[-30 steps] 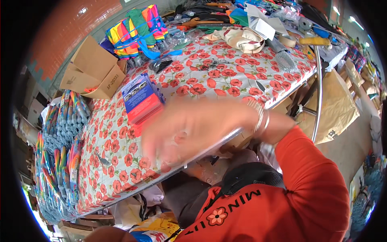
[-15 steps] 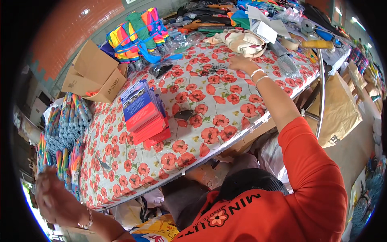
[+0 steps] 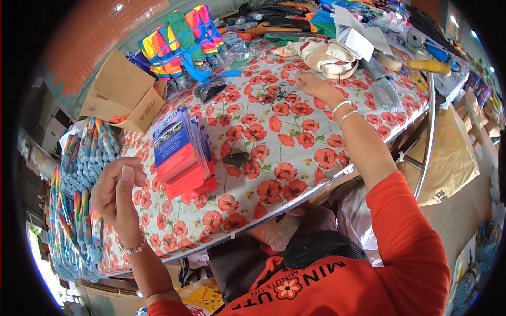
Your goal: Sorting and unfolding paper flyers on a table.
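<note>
My left hand (image 3: 119, 194) is raised beside the left table edge, with bent fingers and the thumb standing apart. It appears to hold nothing. To its right lies a stack of blue-and-red printed cards (image 3: 176, 147), slightly fanned. Across the table my right hand (image 3: 315, 86) reaches to a scatter of thin black bits (image 3: 278, 96). Its fingertips are drawn together at the edge of that scatter. Whatever they pinch is too small to make out. A small dark flat piece (image 3: 236, 159) rests on the flowered tablecloth (image 3: 274, 192) between the cards and my right forearm.
An open cardboard box (image 3: 142, 113) and bundled rainbow fabric (image 3: 182, 45) stand at the back left. Bundles of rainbow items with grey-blue cords (image 3: 84, 158) hang over at left. Cream cloth (image 3: 329, 55), a tape roll (image 3: 390, 61) and a metal bar (image 3: 429, 126) are at right.
My left hand has risen and moved right, from beyond the table edge toward the card stack. My right hand stays by the black bits, its fingers now more drawn in.
</note>
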The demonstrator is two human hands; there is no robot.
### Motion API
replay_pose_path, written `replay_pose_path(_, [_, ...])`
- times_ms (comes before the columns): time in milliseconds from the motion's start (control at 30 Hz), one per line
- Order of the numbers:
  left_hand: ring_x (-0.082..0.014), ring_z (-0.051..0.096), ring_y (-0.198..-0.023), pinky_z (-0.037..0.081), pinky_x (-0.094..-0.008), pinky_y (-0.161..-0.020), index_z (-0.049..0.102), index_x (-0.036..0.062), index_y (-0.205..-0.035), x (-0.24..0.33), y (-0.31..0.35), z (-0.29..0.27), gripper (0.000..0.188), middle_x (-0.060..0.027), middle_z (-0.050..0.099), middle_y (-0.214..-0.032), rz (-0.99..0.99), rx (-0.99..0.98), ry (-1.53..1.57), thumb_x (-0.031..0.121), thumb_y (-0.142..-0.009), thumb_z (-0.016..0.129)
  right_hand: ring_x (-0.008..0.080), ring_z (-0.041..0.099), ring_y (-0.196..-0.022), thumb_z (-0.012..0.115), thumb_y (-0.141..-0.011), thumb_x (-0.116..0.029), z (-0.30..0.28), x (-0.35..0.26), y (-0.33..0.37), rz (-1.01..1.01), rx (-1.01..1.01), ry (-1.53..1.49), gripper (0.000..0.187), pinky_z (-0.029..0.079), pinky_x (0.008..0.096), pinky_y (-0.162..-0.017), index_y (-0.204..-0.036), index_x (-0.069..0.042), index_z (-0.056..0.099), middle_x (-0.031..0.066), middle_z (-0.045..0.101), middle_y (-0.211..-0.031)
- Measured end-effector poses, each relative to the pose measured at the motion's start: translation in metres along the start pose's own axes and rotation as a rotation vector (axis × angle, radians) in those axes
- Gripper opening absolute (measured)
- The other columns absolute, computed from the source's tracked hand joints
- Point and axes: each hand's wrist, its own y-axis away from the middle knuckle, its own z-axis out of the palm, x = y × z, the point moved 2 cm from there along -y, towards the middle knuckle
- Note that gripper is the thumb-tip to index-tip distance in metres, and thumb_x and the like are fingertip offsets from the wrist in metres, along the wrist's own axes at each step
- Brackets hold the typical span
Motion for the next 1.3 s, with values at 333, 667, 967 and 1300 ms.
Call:
replay_pose_path(333, [-0.0079, 0.048, -0.054, 0.038, -0.0196, -0.052, 0.061, -0.004, -0.086, -0.019, 0.02, 0.005, 0.017, -0.0051, 0.056, -0.063, -0.108, 0.093, 0.14, 0.01, -0.087, 0.051, 0.0145, 0.05, -0.07, 0.055, -0.08, -0.01, 0.001, 0.008, 0.001, -0.173, 0.07, -0.06, 0.008, 0.04, 0.0284, -0.063, -0.085, -0.004, 0.053, 0.0072, 0.05, -0.071])
replay_pose_path(667, [-0.0086, 0.048, -0.055, 0.038, -0.0198, -0.052, 0.06, -0.0058, -0.087, -0.016, 0.035, 0.001, 0.02, -0.0057, 0.055, -0.063, -0.225, 0.12, 0.199, 0.01, -0.088, 0.049, 0.0129, 0.051, -0.067, 0.057, -0.074, -0.004, 0.005, -0.006, 0.006, -0.119, 0.149, -0.021, 0.013, 0.041, 0.0275, -0.059, -0.086, -0.004, 0.062, 0.0073, 0.057, -0.073])
replay_pose_path(967, [-0.0083, 0.049, -0.055, 0.037, -0.0202, -0.052, 0.06, -0.0059, -0.088, -0.013, 0.047, -0.016, 0.019, -0.005, 0.055, -0.063, -0.277, 0.101, 0.203, 0.01, -0.088, 0.049, 0.0101, 0.046, -0.059, 0.052, -0.076, 0.0, 0.008, -0.006, 0.012, -0.216, 0.084, 0.053, 0.021, 0.039, 0.0247, -0.054, -0.095, -0.004, 0.062, 0.003, 0.052, -0.068])
replay_pose_path(1300, [-0.0079, 0.048, -0.054, 0.038, -0.0205, -0.052, 0.061, -0.005, -0.088, -0.015, 0.052, -0.018, 0.02, -0.0043, 0.056, -0.064, -0.325, 0.113, 0.267, 0.012, -0.088, 0.05, 0.0063, 0.041, -0.049, 0.053, -0.073, 0.0, 0.008, 0.003, 0.004, -0.111, 0.111, -0.264, 0.021, 0.032, 0.0252, -0.046, -0.091, -0.007, 0.061, 0.0022, 0.045, -0.057])
